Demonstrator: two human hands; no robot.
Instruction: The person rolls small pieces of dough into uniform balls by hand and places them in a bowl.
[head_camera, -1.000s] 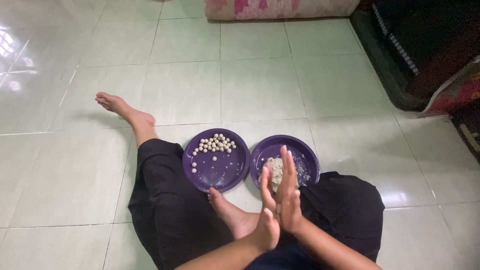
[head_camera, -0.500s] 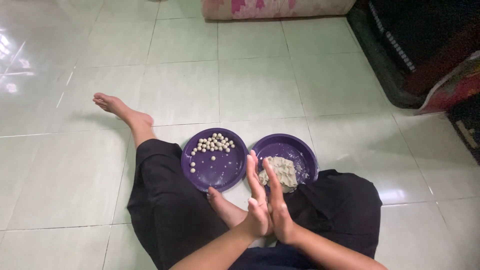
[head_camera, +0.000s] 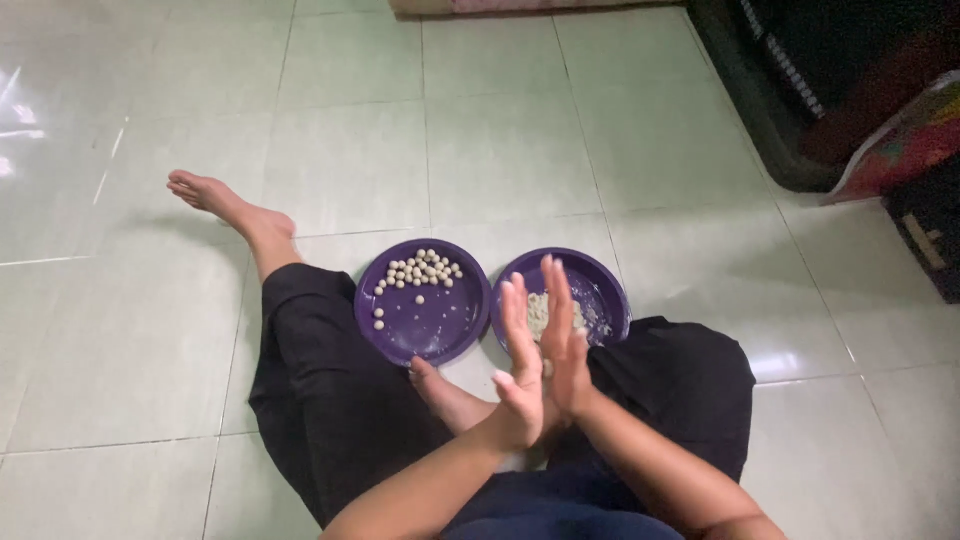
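Observation:
My left hand and my right hand are pressed flat, palm against palm, fingers straight and pointing away from me. They hover over the near edge of the right purple plate, which holds a pale lump of dough. Whatever lies between the palms is hidden. The left purple plate carries several small pale dough balls, most of them clustered at its far side.
I sit on a pale green tiled floor in black trousers, one bare foot stretched out to the left and the other foot tucked beside the plates. Dark furniture and a colourful cloth stand at the right.
My palms have slid against each other: the right hand went back, then forward again, while the left hand's fingers rose. The view has tilted down a little.

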